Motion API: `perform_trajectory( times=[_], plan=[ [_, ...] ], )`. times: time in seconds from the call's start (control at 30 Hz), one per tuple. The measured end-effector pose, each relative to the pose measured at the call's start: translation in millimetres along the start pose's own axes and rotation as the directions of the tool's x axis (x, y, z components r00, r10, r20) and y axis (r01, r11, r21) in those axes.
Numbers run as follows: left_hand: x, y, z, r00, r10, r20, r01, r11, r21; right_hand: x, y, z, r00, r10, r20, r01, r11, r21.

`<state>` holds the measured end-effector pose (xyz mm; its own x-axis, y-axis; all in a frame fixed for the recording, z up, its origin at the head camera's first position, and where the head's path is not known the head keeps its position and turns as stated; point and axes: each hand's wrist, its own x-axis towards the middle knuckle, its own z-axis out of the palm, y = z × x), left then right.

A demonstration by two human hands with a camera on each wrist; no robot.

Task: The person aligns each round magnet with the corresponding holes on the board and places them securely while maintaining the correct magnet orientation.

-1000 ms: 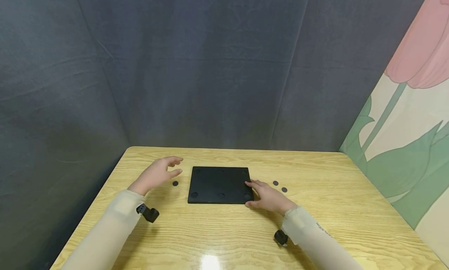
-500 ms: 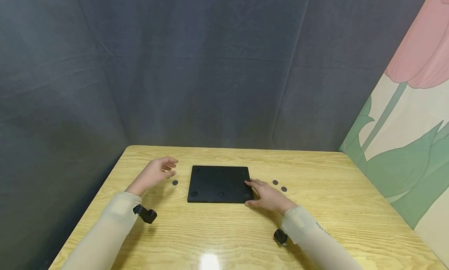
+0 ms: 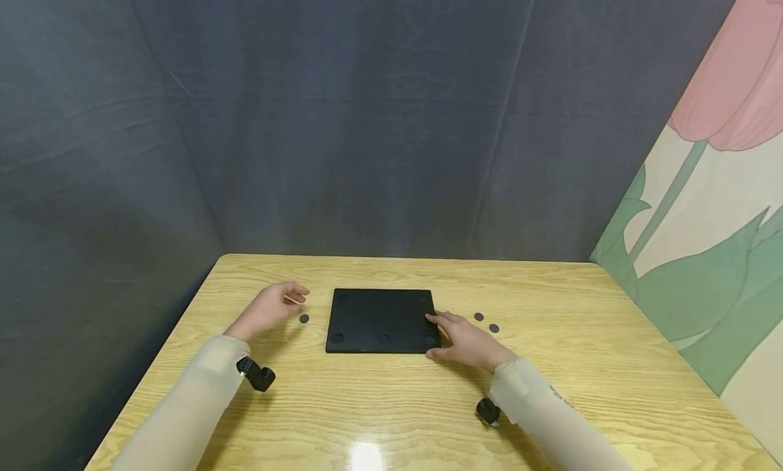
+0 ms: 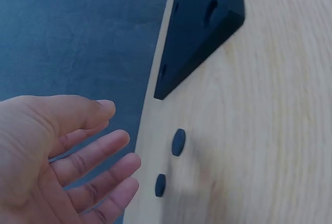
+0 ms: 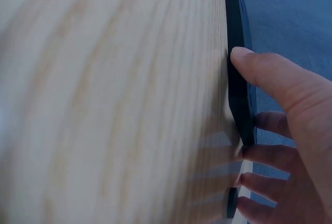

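Note:
A flat black rectangular panel (image 3: 379, 315) lies on the wooden table, with round recesses along its near edge. My right hand (image 3: 467, 342) grips its near right corner. The right thumb (image 5: 254, 60) presses the near edge while the fingers reach over the right side. My left hand (image 3: 269, 311) hovers left of the panel, fingers loosely bent and holding nothing. Close by it lies a small dark disc (image 3: 304, 319). The left wrist view has one disc (image 4: 178, 142) nearer the panel and another disc (image 4: 160, 185) beside the fingertips; the left hand hides this second one in the head view.
Right of the panel lie two more small discs, a farther one (image 3: 479, 317) and a nearer one (image 3: 494, 328). The wooden table (image 3: 379, 410) ends at a dark curtain (image 3: 367, 131) behind and to the left. A wall painted with a tulip (image 3: 703, 206) borders the right.
My left hand has shifted slightly left and then lowered toward the table, its fingers drawing nearer the thumb. The right hand and the panel hold their places.

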<state>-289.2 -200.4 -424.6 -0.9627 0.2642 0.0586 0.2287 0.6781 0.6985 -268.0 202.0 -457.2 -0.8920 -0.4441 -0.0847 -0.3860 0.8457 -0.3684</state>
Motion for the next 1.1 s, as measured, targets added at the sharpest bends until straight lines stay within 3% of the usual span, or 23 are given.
perform_trajectory(
  times=[0.63, 1.1],
  plan=[
    [0.0, -16.7, 10.6, 0.996, -0.065, 0.063, 0.067, 0.997, -0.032, -0.2, -1, 1, 1.000, 0.007, 0.005, -0.007, 1.000, -0.018],
    [1.2, -21.8, 19.9, 0.997, -0.075, 0.035, 0.075, 0.997, -0.021, -0.7, -1, 1, 1.000, 0.008, 0.001, -0.008, 1.000, -0.018]
  ],
)
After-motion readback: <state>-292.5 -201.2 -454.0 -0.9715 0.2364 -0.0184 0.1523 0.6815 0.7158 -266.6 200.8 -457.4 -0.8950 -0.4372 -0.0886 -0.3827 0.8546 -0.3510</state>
